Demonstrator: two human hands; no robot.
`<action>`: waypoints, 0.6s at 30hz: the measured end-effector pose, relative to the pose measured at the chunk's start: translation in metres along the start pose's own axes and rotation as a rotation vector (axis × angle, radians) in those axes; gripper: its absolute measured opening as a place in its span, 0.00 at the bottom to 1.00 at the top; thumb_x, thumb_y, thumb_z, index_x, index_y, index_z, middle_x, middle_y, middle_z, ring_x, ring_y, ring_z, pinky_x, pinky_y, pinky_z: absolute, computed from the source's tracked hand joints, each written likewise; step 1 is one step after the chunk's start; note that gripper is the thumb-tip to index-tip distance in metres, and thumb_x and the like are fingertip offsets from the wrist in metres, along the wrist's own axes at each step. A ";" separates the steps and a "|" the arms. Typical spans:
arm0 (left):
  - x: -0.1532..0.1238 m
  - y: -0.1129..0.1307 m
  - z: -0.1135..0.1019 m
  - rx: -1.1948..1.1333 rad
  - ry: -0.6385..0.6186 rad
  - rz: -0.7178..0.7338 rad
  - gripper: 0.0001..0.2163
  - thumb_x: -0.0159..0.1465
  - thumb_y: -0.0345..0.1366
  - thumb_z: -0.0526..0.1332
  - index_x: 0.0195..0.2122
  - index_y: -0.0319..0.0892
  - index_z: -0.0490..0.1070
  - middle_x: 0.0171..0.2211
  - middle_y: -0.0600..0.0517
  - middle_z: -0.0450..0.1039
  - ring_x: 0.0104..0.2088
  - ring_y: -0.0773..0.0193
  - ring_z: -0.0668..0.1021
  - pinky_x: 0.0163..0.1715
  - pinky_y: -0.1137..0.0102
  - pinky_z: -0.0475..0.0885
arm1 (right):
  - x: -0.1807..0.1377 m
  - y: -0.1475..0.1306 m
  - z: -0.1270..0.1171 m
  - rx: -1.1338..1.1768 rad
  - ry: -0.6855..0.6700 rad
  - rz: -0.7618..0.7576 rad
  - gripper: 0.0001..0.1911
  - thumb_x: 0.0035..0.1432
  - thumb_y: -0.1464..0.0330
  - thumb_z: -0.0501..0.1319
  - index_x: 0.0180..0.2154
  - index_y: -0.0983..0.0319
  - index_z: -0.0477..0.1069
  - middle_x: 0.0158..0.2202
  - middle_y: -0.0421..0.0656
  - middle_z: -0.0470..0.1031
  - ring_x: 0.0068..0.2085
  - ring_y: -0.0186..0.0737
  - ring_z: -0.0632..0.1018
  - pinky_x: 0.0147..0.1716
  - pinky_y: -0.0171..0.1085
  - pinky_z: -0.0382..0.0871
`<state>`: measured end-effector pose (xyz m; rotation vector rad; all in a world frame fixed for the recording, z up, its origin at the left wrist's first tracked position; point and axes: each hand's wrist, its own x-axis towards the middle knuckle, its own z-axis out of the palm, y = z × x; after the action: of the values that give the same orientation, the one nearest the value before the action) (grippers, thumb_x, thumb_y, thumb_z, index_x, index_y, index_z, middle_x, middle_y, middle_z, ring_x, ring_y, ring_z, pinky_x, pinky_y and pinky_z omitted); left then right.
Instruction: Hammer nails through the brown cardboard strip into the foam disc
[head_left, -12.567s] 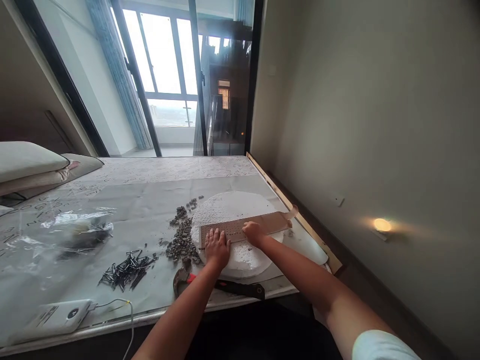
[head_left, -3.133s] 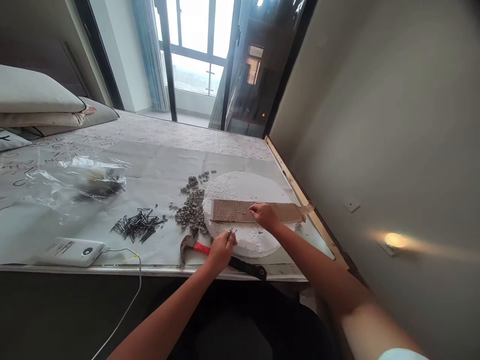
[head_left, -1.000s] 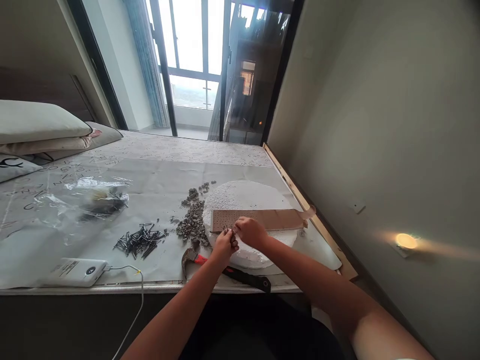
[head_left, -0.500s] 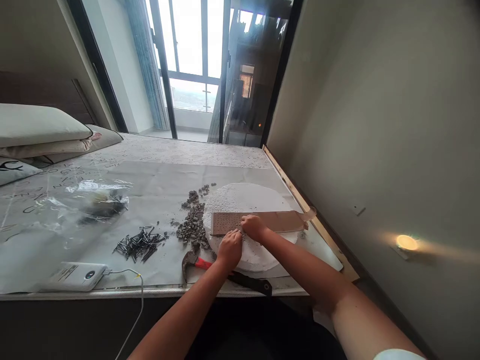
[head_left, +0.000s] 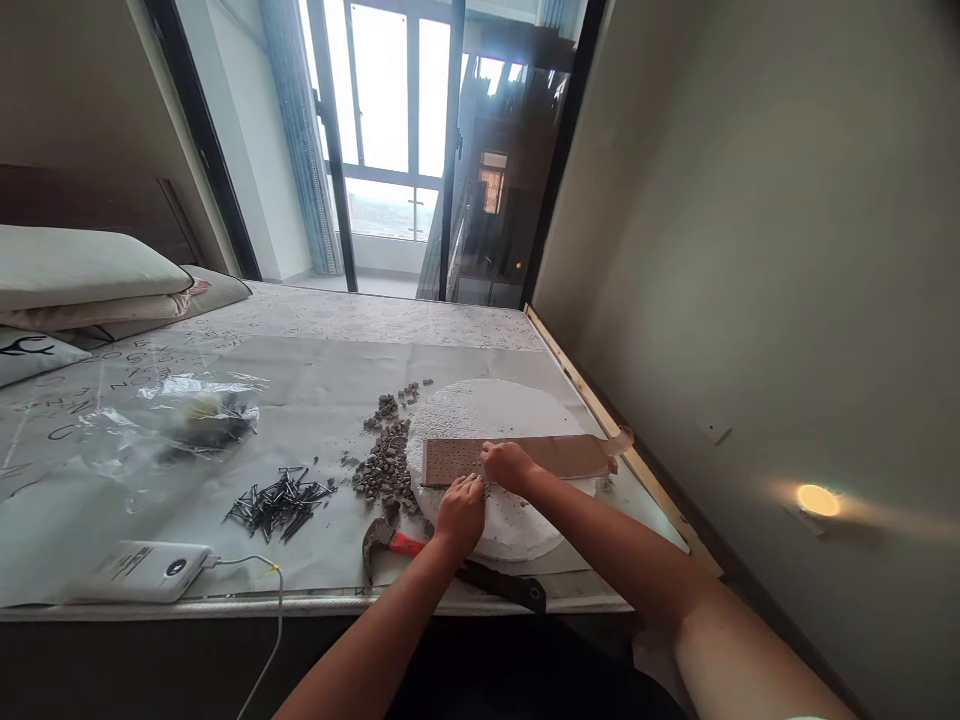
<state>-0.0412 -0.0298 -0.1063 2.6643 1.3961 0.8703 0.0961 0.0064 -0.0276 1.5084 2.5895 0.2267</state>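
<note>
A brown perforated strip (head_left: 555,455) lies across a round white foam disc (head_left: 480,410) on the paper-covered surface. My right hand (head_left: 508,465) is pinched closed on the strip near its middle, holding something too small to make out. My left hand (head_left: 460,510) is curled closed on the foam just below the strip's left part, close to the right hand; earlier it held a few nails, now hidden in the fingers. A red-and-black claw hammer (head_left: 450,565) lies under my left wrist at the front edge.
A heap of dark nails (head_left: 276,497) and a pile of small grey stones (head_left: 384,462) lie left of the disc. A clear plastic bag (head_left: 187,415) sits further left, and a white power bank (head_left: 142,572) with its cable at the front left. Pillows (head_left: 82,285) lie at the far left.
My left hand came up from the foam's front with nails, met the right hand, then settled on the foam below the strip. My right hand stayed on the strip's middle.
</note>
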 end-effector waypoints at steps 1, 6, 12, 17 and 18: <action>0.000 0.000 0.000 -0.001 -0.005 -0.010 0.13 0.58 0.22 0.50 0.40 0.35 0.70 0.45 0.41 0.74 0.48 0.57 0.75 0.52 0.60 0.67 | 0.001 0.001 0.000 0.015 0.006 0.019 0.13 0.56 0.77 0.52 0.39 0.68 0.73 0.40 0.54 0.75 0.38 0.43 0.78 0.33 0.35 0.69; 0.002 0.001 -0.004 -0.016 -0.038 -0.054 0.12 0.59 0.22 0.50 0.38 0.36 0.70 0.45 0.41 0.74 0.47 0.58 0.75 0.52 0.61 0.66 | 0.003 0.001 -0.002 0.108 0.021 0.089 0.10 0.55 0.76 0.54 0.37 0.67 0.74 0.39 0.52 0.76 0.38 0.42 0.77 0.34 0.34 0.68; 0.007 0.005 -0.016 -0.177 -0.064 -0.162 0.10 0.60 0.24 0.49 0.34 0.40 0.68 0.38 0.44 0.75 0.43 0.58 0.76 0.48 0.61 0.67 | -0.008 0.012 -0.024 0.266 0.141 0.135 0.13 0.60 0.76 0.49 0.40 0.70 0.71 0.40 0.55 0.74 0.37 0.41 0.76 0.35 0.35 0.66; 0.015 0.009 -0.033 -0.683 0.048 -0.498 0.08 0.62 0.36 0.51 0.27 0.42 0.63 0.28 0.47 0.73 0.35 0.58 0.77 0.39 0.64 0.69 | -0.024 0.016 -0.044 0.447 0.195 -0.005 0.09 0.60 0.72 0.55 0.36 0.67 0.74 0.36 0.48 0.76 0.37 0.35 0.75 0.35 0.31 0.64; 0.015 0.011 -0.036 -0.872 0.082 -0.588 0.08 0.62 0.37 0.52 0.27 0.42 0.63 0.28 0.48 0.73 0.33 0.59 0.77 0.37 0.65 0.69 | -0.026 0.013 -0.045 0.480 0.190 -0.045 0.08 0.59 0.72 0.57 0.35 0.66 0.74 0.35 0.46 0.76 0.36 0.34 0.75 0.35 0.29 0.64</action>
<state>-0.0432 -0.0335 -0.0654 1.4969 1.2751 1.1470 0.1111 -0.0130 0.0198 1.6286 2.9776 -0.2956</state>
